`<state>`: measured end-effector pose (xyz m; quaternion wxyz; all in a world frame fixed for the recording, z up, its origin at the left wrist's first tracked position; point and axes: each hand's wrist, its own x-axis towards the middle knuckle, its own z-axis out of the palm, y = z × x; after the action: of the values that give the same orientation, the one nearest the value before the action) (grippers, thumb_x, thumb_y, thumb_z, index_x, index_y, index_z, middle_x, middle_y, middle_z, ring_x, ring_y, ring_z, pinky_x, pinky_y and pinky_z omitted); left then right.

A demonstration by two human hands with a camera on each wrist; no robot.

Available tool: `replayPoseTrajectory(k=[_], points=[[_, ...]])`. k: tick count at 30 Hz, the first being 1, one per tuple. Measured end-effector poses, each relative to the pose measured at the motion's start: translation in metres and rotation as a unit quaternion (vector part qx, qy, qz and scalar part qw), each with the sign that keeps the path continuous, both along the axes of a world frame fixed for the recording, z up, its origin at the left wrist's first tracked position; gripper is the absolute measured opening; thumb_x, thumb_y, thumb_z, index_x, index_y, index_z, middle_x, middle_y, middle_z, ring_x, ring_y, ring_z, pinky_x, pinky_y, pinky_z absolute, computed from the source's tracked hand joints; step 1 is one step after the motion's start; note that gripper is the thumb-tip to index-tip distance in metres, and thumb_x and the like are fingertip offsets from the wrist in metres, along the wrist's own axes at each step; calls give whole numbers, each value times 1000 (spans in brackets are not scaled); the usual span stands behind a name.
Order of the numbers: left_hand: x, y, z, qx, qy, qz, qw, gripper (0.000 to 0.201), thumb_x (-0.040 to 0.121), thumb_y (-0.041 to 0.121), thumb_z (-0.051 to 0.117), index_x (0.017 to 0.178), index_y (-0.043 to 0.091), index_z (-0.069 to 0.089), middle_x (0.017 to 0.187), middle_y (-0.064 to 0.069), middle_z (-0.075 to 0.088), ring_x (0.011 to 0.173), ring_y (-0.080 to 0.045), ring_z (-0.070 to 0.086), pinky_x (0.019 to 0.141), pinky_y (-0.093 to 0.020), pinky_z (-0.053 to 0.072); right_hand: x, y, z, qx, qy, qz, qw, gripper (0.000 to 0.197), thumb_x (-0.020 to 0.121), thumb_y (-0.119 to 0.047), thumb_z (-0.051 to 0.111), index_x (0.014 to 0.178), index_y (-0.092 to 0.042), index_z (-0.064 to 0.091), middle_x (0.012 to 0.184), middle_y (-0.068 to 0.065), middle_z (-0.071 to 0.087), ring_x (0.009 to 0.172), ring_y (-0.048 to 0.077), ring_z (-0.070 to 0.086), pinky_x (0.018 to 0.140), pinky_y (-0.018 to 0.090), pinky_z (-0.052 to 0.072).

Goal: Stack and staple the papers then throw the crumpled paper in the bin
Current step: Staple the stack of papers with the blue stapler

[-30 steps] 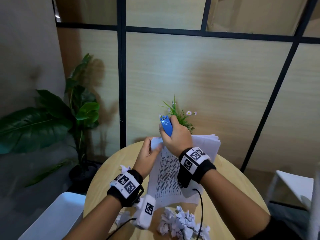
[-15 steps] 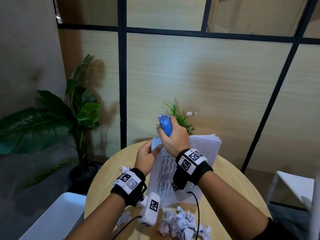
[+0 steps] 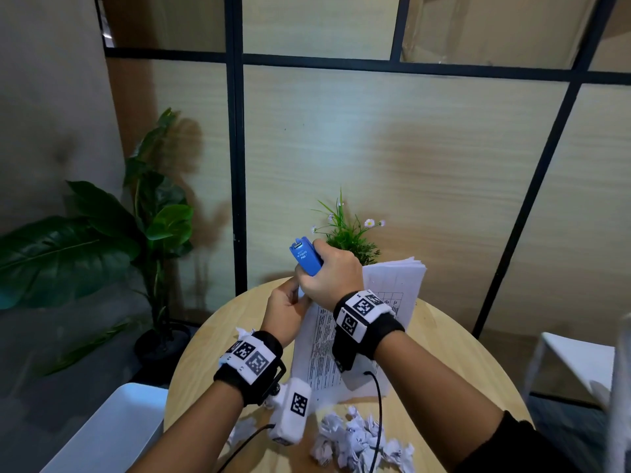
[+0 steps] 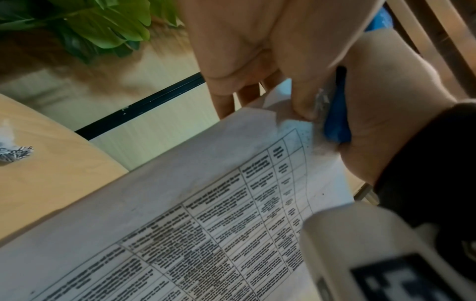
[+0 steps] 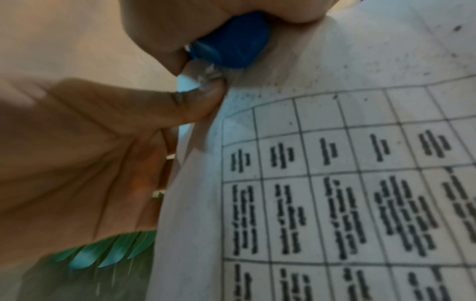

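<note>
A stack of printed papers point(image 3: 392, 295) with tables is lifted off the round wooden table point(image 3: 205, 343), tilted up toward the far side. My left hand point(image 3: 285, 310) pinches the stack's top left corner, thumb on the front sheet point(image 5: 206, 101). My right hand point(image 3: 327, 274) grips a blue stapler point(image 3: 305, 257) whose mouth sits over that same corner point(image 4: 335, 120). The papers point(image 4: 180, 203) fill most of the left wrist view. Several crumpled paper balls point(image 3: 355, 438) lie near the table's front edge; another crumpled piece point(image 3: 244, 334) lies by my left wrist.
A small potted grass plant point(image 3: 348, 233) stands behind the papers on the table. A large leafy floor plant point(image 3: 112, 240) is at the left. White chairs point(image 3: 112, 428) sit at the lower left and at the right point(image 3: 573, 360). A panelled wall point(image 3: 409, 165) is close behind.
Both hands have lifted slightly with the papers and the stapler; the stapler has tilted a little to the left. The grips are unchanged.
</note>
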<state>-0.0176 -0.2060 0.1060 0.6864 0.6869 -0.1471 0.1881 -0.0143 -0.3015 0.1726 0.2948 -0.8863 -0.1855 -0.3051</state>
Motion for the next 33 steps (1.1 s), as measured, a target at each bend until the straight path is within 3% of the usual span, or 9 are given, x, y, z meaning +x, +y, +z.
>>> replayPoseTrajectory(k=[5,8,12,15,17,23,27,30,33], points=[[0,0,1,-22,-3,-5,1000,4,78,11,60,81,14,61,77,3,63,81,-17,50,79,-34,43,-1,-10,0,-29,-65,23,997,30,72,-39,59,68,-20,36,56,-5,41,51,22,39,55,25,25],[-1,2,-1,-6,4,-6,1000,3,89,4,57,89,6,59,86,-10,55,84,-17,47,77,-36,41,-2,-16,0,-33,-70,32,996,30,76,-40,58,70,-20,37,58,-5,42,52,20,39,57,25,25],[-1,1,1,9,8,-3,1000,16,87,5,57,91,20,61,90,-6,59,86,-14,52,82,-31,43,-1,-13,-3,-48,-61,17,997,29,73,-45,51,70,-19,39,56,-3,44,51,24,41,56,27,28],[-5,-2,4,13,15,-15,1000,34,87,-11,51,106,17,58,95,7,64,83,13,61,79,-7,47,2,-10,-5,-48,-38,2,998,28,69,-46,47,71,-19,38,58,3,49,55,33,49,53,29,34],[-8,-2,6,7,14,-12,1000,36,87,-14,50,107,16,57,97,10,64,81,18,60,76,-4,47,3,-9,-5,-54,-26,2,998,28,69,-43,50,72,-18,37,58,2,46,55,32,46,54,30,35],[-8,-5,9,12,26,-2,1000,29,90,-5,52,110,15,58,100,2,66,90,-4,61,87,-21,49,2,-15,3,-45,-28,4,999,37,76,-52,48,70,-16,41,56,2,48,57,30,49,56,30,34],[-9,-6,12,-2,40,10,999,16,92,7,54,105,0,61,94,-13,67,85,-20,61,81,-39,51,-2,-21,21,140,28,53,988,48,79,-60,41,72,-13,47,60,0,49,63,25,49,65,35,40],[-15,-4,15,-1,54,14,998,13,92,10,55,101,10,64,92,-11,70,83,-22,65,81,-40,53,10,-48,39,391,79,49,916,73,70,-74,35,80,-7,60,73,6,59,71,22,54,74,39,46],[-14,-5,15,-7,62,15,998,11,92,12,56,95,16,65,88,-5,70,79,-19,65,79,-38,54,15,-80,37,517,57,-38,853,53,86,-60,37,62,-16,53,63,4,56,58,14,54,70,36,43]])
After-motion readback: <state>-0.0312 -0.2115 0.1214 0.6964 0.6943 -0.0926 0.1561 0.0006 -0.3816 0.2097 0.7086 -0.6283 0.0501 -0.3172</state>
